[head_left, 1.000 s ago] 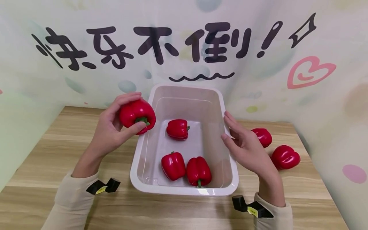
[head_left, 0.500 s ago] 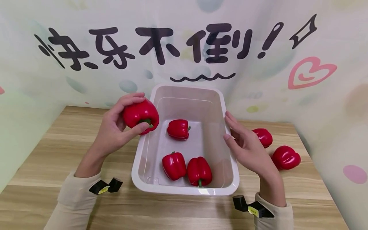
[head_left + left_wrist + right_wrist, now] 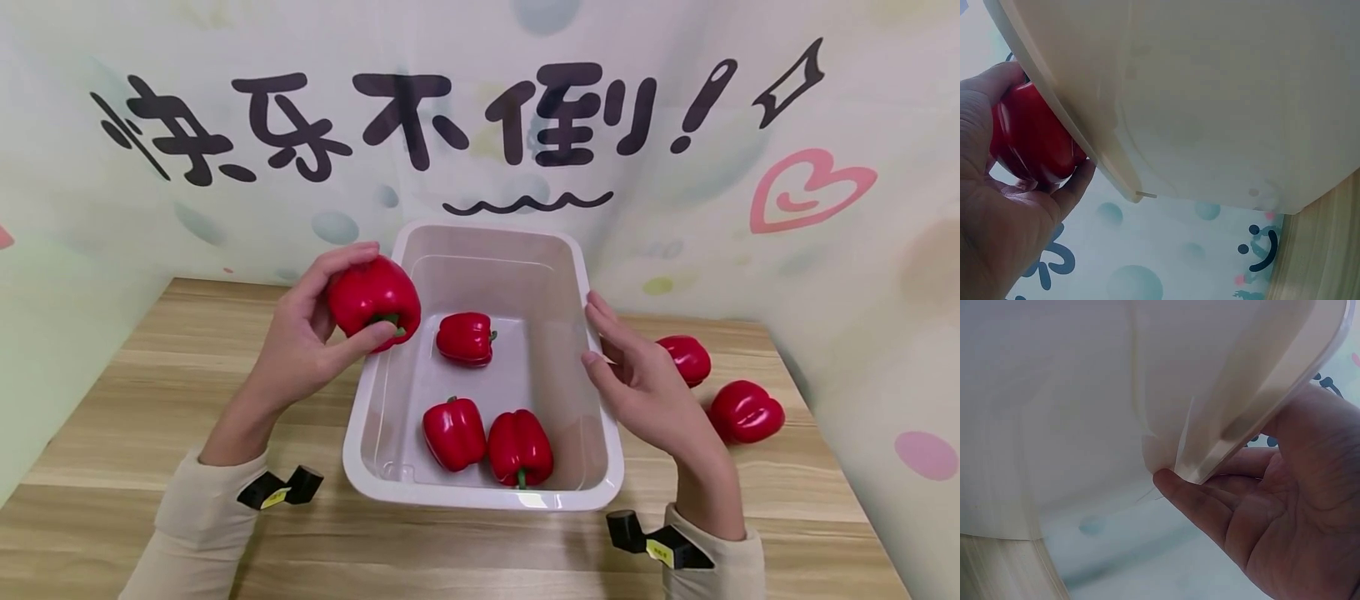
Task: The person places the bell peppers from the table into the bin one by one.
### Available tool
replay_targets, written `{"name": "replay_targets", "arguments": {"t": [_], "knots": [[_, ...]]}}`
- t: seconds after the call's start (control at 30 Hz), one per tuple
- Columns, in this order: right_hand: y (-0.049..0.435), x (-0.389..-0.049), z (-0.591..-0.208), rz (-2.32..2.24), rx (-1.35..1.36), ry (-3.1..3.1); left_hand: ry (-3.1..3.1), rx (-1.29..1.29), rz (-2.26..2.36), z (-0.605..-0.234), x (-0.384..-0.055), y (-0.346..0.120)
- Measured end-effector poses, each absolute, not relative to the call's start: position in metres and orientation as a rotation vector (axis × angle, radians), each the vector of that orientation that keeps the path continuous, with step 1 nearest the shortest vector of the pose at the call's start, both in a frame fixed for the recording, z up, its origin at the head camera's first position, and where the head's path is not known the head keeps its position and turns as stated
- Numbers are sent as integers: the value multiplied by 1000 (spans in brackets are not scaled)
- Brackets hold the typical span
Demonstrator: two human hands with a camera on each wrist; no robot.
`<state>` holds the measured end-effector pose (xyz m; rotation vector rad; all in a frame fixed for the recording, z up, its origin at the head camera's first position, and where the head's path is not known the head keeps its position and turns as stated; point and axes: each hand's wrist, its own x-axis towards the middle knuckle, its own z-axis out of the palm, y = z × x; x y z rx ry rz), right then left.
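My left hand point(image 3: 288, 350) grips a red bell pepper point(image 3: 372, 293) with a green stem, holding it up over the left rim of a white plastic bin point(image 3: 480, 500). In the left wrist view, that bell pepper point(image 3: 1035, 134) is between thumb and fingers, just outside the rim. My right hand point(image 3: 648, 392) rests against the bin's right rim; in the right wrist view a fingertip touches the outer wall point(image 3: 1085, 437) under the rim. Three more red bell peppers lie inside: one mid-floor point(image 3: 462, 339), two near the front, left point(image 3: 453, 435) and right point(image 3: 519, 446).
Two other red bell peppers, one farther back point(image 3: 690, 358) and one nearer point(image 3: 746, 412), lie right of the bin on the wooden table point(image 3: 420, 550). Behind hangs a printed cloth point(image 3: 300, 225) with black lettering. A small black camera mount is on each wrist.
My left hand has shifted slightly right with the bell pepper, bringing it a little farther over the bin's rim. The right hand, the bin and the other peppers stay practically as they were.
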<state>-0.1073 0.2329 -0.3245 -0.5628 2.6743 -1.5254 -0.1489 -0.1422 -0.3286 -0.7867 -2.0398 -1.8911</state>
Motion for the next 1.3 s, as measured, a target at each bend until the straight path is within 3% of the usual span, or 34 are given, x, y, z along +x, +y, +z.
{"name": "replay_targets", "arguments": {"t": [0.97,1.3], "knots": [[232,-108,-326,-1496,-596,2714,-2009,-781,-1964,-333,-148,-146],[231,-108,-326,-1497,-592,2718,-2233,-564,-1915,-328,-137,-151]]}}
